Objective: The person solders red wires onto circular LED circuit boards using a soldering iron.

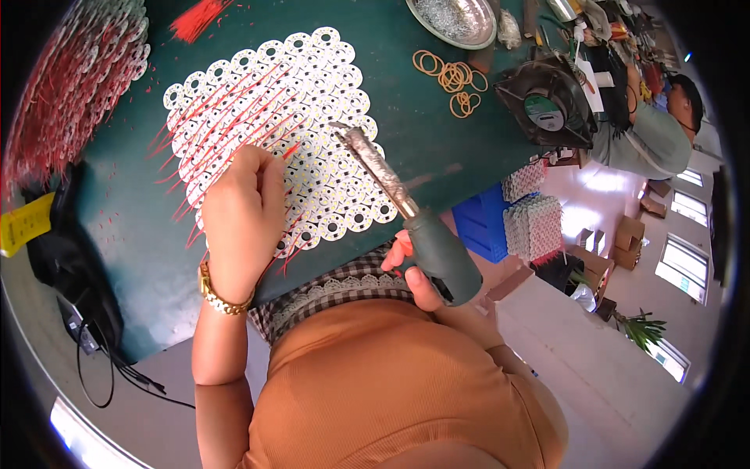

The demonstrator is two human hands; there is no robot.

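Observation:
A panel of round white circuit boards lies on the green tabletop, with thin red wires laid in slanting rows over its left and middle part. My left hand, with a gold watch at the wrist, is closed over the panel's lower left, its fingertips pinching a short red wire. To its right my right hand is wrapped round the dark green handle of a soldering gun. The gun's silvery, foil-like barrel points up and left, its tip above the panel's right part.
Bundled boards with red wires are heaped at the far left; a red wire bunch lies behind the panel. Rubber bands, a metal bowl and a black fan stand far right. Another person sits beyond.

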